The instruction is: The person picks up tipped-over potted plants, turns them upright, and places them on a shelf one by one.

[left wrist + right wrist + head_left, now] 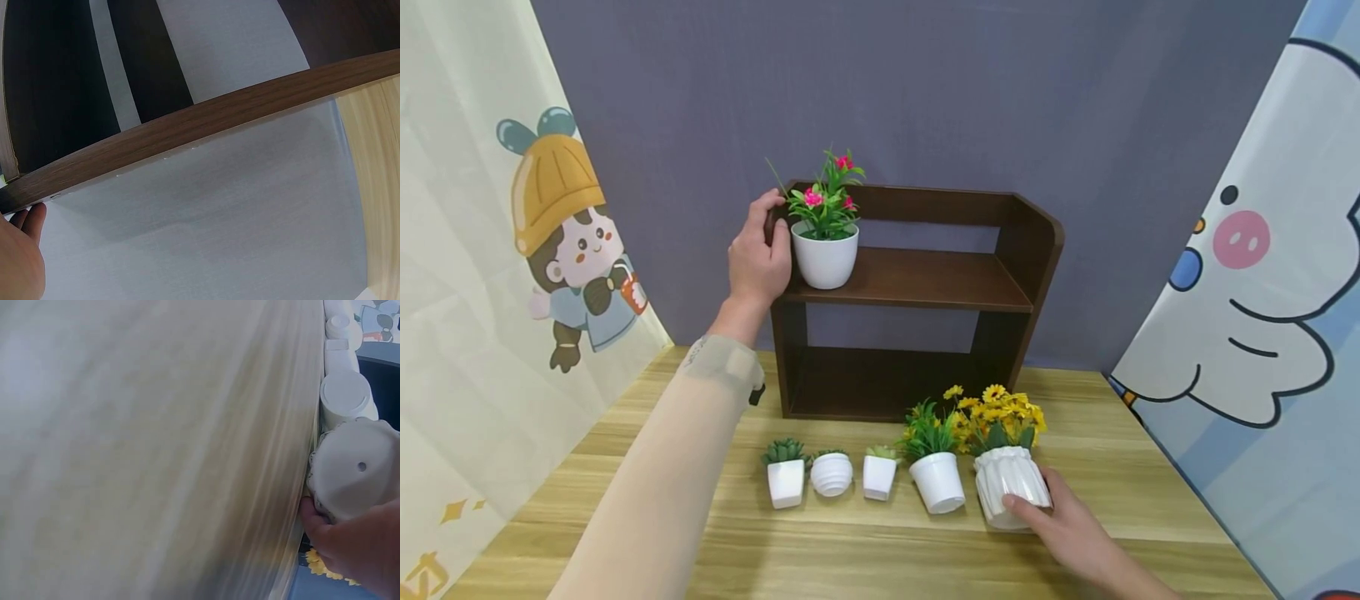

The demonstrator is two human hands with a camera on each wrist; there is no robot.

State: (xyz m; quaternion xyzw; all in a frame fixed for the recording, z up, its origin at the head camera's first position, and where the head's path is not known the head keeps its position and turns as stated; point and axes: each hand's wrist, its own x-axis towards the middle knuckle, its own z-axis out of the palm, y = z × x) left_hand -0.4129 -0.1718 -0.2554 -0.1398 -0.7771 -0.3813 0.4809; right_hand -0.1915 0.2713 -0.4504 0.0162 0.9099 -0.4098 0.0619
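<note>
In the head view my left hand (760, 258) grips the upper left side of a dark brown two-tier shelf (925, 275), its thumb close to a white pot with pink flowers (826, 258). That pot stands at the left end of the upper tier. The left wrist view has my fingers (36, 219) against the shelf's side edge (187, 125). At the lower right, my right hand (1075, 529) holds a white ribbed flowerpot (1011, 487) with yellow flowers by its side. The right wrist view shows that pot's round underside (353, 469), with a small hole.
Left of the ribbed pot stands a white pot with a leafy plant (937, 483). Further left are a small square succulent pot (878, 477), a round ribbed one (831, 475) and another square one (786, 483). All stand on a wood-grain table (820, 558). A grey backdrop (925, 83) hangs behind.
</note>
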